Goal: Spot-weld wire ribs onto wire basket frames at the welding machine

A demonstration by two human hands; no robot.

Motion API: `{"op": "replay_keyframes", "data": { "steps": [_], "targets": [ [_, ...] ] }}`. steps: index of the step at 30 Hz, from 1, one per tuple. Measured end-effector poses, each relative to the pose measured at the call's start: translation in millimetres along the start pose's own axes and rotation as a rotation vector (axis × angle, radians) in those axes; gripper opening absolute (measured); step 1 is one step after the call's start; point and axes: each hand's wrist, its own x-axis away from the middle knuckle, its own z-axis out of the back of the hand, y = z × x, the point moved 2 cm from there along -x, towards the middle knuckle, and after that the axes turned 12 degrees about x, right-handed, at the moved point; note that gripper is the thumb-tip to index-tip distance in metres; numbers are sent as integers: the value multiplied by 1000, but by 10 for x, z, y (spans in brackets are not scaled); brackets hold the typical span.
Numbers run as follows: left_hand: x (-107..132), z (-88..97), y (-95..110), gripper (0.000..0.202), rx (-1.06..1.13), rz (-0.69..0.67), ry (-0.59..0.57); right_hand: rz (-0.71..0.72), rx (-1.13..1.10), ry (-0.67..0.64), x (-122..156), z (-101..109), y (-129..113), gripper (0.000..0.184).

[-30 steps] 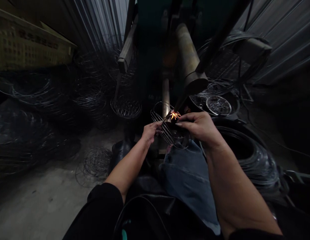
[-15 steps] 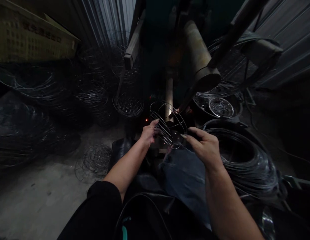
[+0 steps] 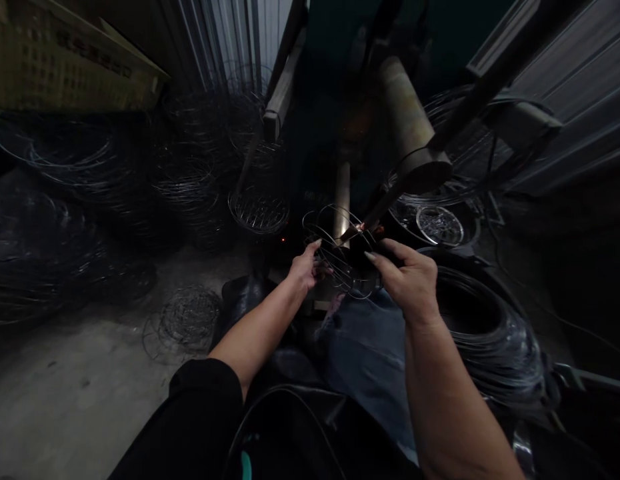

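A round wire frame (image 3: 343, 272) of thin rings and bars is tilted between my two hands, around the electrodes of a machine. My left hand (image 3: 305, 269) is closed on its left side, thumb on top and fingers partly hidden beneath. My right hand (image 3: 410, 275) pinches the frame's right edge between thumb and forefinger. A lower metal rod (image 3: 343, 193) reaches toward me through the rings. The dark slanting upper arm (image 3: 385, 205) ends at the wire, where a small orange glow shows near my right fingertips.
A thick cylinder (image 3: 407, 107) juts out above. On the left stand stacks of wire frames (image 3: 187, 187) and a yellow crate (image 3: 80, 60); another wire pile (image 3: 190, 313) lies on the floor. At right are a wire coil (image 3: 505, 360) and a tub with a metal ring (image 3: 440, 225).
The wire frame has turned in my hands, its bars now lying at a different angle. The upper arm's tip now meets the wire by the rod. My view has shifted slightly.
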Motion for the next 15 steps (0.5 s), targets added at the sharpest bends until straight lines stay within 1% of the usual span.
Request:
{"op": "replay_keyframes", "data": {
  "steps": [4, 7, 10, 15],
  "targets": [
    [11, 10, -16, 45, 19, -58, -20, 103, 140, 118, 50, -24, -123, 35],
    [2, 22, -15, 41, 33, -63, -16, 171, 240, 186, 78, -65, -195, 31],
    [-16, 30, -6, 39, 31, -52, -21, 207, 306, 178, 96, -93, -219, 33],
    [-69, 34, -9, 38, 62, -83, -30, 278, 472, 166, 132, -112, -195, 37]
  ]
}}
